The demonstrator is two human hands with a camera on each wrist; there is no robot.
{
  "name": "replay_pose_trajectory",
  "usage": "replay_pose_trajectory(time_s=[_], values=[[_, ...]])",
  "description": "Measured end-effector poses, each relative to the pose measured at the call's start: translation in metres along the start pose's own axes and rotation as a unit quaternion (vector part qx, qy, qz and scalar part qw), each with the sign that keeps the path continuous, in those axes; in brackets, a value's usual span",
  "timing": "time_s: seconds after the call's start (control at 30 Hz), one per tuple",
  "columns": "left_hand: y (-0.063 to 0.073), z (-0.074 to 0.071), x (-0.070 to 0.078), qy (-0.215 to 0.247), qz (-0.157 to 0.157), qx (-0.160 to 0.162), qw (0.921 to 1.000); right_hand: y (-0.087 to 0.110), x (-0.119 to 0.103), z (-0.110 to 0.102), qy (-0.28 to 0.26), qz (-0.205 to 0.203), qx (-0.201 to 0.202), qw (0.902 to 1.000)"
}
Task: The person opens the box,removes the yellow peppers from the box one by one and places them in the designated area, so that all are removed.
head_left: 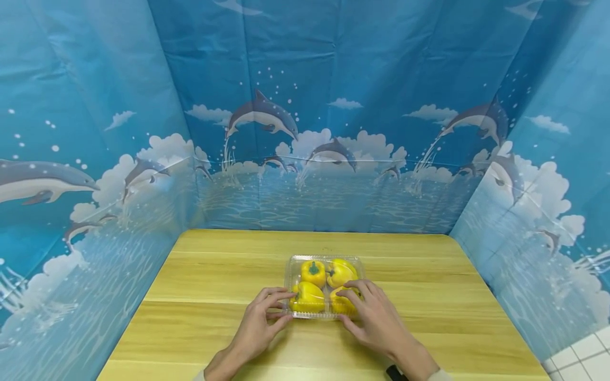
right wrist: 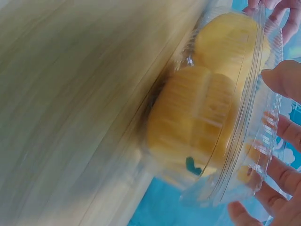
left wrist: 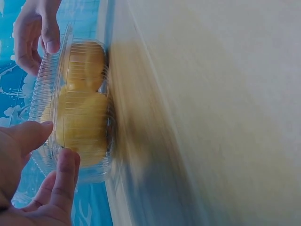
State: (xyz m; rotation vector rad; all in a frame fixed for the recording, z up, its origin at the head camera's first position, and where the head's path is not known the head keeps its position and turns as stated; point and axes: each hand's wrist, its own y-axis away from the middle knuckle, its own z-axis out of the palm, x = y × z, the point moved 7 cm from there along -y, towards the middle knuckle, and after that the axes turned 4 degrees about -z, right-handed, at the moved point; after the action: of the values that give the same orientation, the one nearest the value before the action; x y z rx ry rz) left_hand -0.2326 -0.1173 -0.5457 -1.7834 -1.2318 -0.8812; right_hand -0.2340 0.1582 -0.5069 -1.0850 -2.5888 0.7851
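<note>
A clear plastic clamshell box (head_left: 326, 313) sits on the wooden table with its lid down. Inside lie several yellow bell peppers (head_left: 307, 297), one showing a green stem. My left hand (head_left: 261, 320) is at the box's near left corner, its fingers along the left side and its thumb at the front rim; the left wrist view has the thumb and fingertips right at the ridged edge. My right hand (head_left: 376, 317) reaches over the near right part, fingers spread on the lid and thumb by the front edge. Its fingers partly hide one pepper.
The pale wooden table (head_left: 214, 264) extends around the box on all sides. Blue curtains (head_left: 305, 196) printed with dolphins enclose its back and both sides. White floor tiles (head_left: 586, 346) show at the lower right. A black band (head_left: 395, 372) is at the right wrist.
</note>
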Motion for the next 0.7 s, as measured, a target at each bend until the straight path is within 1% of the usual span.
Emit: replay_pose_trajectory(time_s=[0.17,0.3,0.43,0.53,0.7], values=[[0.001,0.0,-0.001,-0.002,-0.005,0.001,1.0,-0.007,-0.007,0.004,-0.004,-0.011,-0.001,0.9999],[0.003,-0.003,-0.004,0.011,-0.021,0.005,0.9997,-0.013,-0.014,0.008,-0.015,-0.02,-0.002,0.9997],[0.003,-0.006,-0.007,0.023,-0.035,0.009,0.9991,-0.021,-0.019,0.014,-0.03,-0.028,-0.012,0.9991],[0.004,-0.006,-0.009,0.026,-0.037,0.005,0.999,-0.026,-0.023,0.018,-0.038,-0.032,-0.02,0.9985],[0.005,-0.005,-0.014,0.034,-0.046,-0.015,0.9983,-0.032,-0.029,0.023,-0.046,-0.039,-0.029,0.9978]])
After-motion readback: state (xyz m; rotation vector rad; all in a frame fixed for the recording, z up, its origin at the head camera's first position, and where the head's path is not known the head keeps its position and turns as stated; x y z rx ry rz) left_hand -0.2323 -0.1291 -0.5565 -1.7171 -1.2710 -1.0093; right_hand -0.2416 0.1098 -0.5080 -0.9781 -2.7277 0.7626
